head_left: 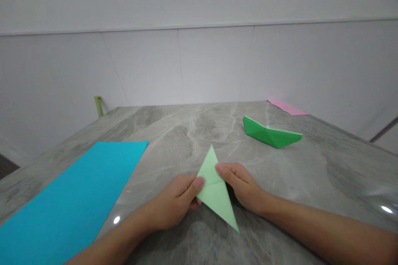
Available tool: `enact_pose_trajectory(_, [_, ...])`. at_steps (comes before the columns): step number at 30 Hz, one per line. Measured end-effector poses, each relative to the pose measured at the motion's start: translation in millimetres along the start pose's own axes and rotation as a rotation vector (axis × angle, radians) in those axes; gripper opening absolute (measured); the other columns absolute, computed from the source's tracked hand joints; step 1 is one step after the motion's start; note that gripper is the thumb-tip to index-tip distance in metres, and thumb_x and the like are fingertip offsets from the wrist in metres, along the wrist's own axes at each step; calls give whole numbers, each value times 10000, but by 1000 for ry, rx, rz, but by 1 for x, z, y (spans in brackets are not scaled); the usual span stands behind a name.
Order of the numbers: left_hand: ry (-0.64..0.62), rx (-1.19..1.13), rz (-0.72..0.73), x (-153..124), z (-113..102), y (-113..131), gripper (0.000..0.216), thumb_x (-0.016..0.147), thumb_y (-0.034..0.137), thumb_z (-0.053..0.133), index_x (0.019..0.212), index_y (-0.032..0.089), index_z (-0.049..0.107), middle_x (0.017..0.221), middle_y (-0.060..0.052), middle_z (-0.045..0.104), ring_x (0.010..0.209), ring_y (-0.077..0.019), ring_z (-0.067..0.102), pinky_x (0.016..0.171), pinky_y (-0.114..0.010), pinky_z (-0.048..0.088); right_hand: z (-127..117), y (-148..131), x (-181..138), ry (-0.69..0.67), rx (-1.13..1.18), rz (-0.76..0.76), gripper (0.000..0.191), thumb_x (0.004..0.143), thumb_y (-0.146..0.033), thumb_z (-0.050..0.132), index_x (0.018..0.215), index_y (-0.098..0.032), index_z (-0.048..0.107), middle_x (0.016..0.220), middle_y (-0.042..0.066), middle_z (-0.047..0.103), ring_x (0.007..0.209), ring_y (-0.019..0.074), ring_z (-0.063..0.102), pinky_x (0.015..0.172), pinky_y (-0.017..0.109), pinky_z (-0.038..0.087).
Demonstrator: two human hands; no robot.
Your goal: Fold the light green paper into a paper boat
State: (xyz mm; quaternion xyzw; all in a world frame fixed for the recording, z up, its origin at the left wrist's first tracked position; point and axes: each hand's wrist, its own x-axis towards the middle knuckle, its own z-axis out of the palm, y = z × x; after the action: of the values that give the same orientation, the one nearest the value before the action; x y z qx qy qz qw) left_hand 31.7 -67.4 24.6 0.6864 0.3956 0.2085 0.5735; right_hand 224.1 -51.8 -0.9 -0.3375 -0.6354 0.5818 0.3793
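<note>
A pale green folded paper (214, 192), pointed at its top and bottom with a crease across its middle, is held tilted above the table. My left hand (178, 203) pinches its left corner, thumb on the face toward me and fingers behind. On the upper right edge, my right hand (244, 186) grips the same paper between thumb and fingers; part of those fingers is hidden behind it. Farther back on the right sits a green folded paper boat (273, 133), apart from both hands.
A large blue sheet (74, 198) lies on the left of the grey marbled table (192, 128). At the far right edge rests a pink sheet (287, 107). Beyond the back left edge stands a small green object (98, 106) by the white wall (214, 64).
</note>
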Motion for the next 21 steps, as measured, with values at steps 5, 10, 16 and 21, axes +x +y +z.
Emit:
enact_pose_trajectory(5, [16,48,41,0,1,4,382,934,466,345,691,183,429,670,36,415,594,-106,370,556,-217,343,1,-1,-1,66,-188,-71,502,920,-573,346,644,-169,458,560,-26,396,497,92,344,436,217,278])
enact_pose_trajectory(10, [64,290,141,1,3,5,429,966,414,287,635,184,435,593,33,455,573,-115,426,600,-242,337,4,-4,-1,162,-365,-135,485,947,-538,290,650,-185,439,573,-19,403,508,102,355,437,222,293])
enact_pose_trajectory(16, [111,103,110,4,8,0,310,963,419,324,860,186,499,632,29,545,542,-108,458,558,-222,357,5,-8,-2,124,-462,-131,501,955,-524,273,672,-177,497,551,-4,473,490,108,410,447,223,320])
enact_pose_trajectory(21, [-13,-45,88,2,7,2,337,949,464,341,862,178,496,564,48,475,475,-82,392,467,-187,313,1,-4,-4,-6,-221,-81,543,915,-588,330,661,-155,539,533,5,500,464,106,433,424,219,326])
